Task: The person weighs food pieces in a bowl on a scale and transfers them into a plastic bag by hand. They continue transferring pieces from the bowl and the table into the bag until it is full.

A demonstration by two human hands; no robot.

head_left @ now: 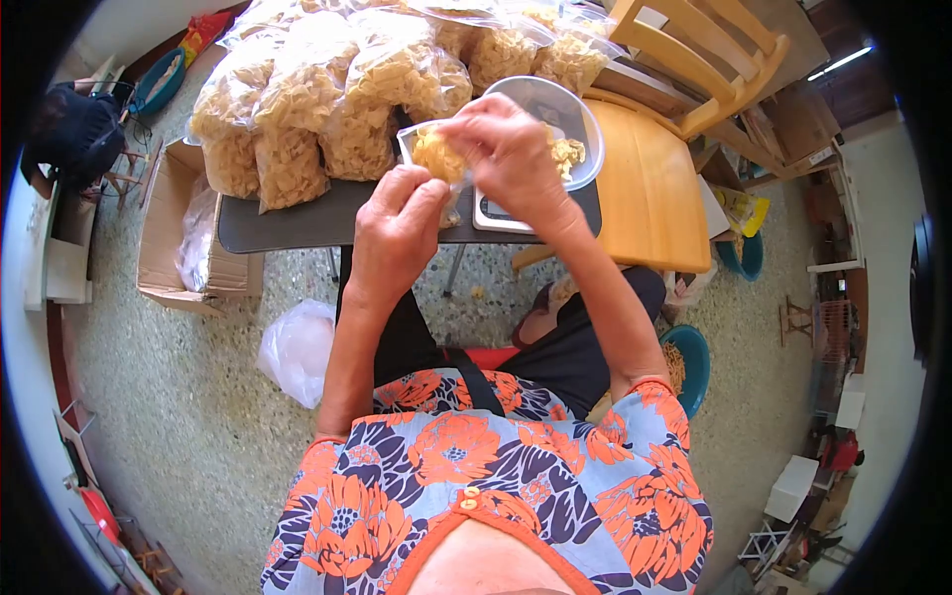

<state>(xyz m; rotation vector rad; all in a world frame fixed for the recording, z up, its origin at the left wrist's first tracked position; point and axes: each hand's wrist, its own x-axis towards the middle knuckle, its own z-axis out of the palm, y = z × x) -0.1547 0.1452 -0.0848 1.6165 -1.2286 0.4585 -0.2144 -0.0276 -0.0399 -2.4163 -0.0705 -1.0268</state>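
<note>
Above the front edge of the dark table, my left hand [400, 226] pinches the near side of a small clear plastic bag [433, 154] with yellowish dried pieces inside. My right hand [513, 159] is at the bag's right side, fingers bent together over its opening; whatever they hold is hidden. Behind my right hand is a round clear tub [587, 111] with some pale yellow pieces [566, 156] in it. A white scale [492, 217] lies partly under the tub, at the table's front edge.
Filled clear bags [309, 74] are piled along the dark table [288, 220]. A wooden chair [645, 188] adjoins its right side. An open cardboard box [164, 223] stands left, a white plastic bag [297, 354] lies on the floor, and a teal basin [694, 362] sits right.
</note>
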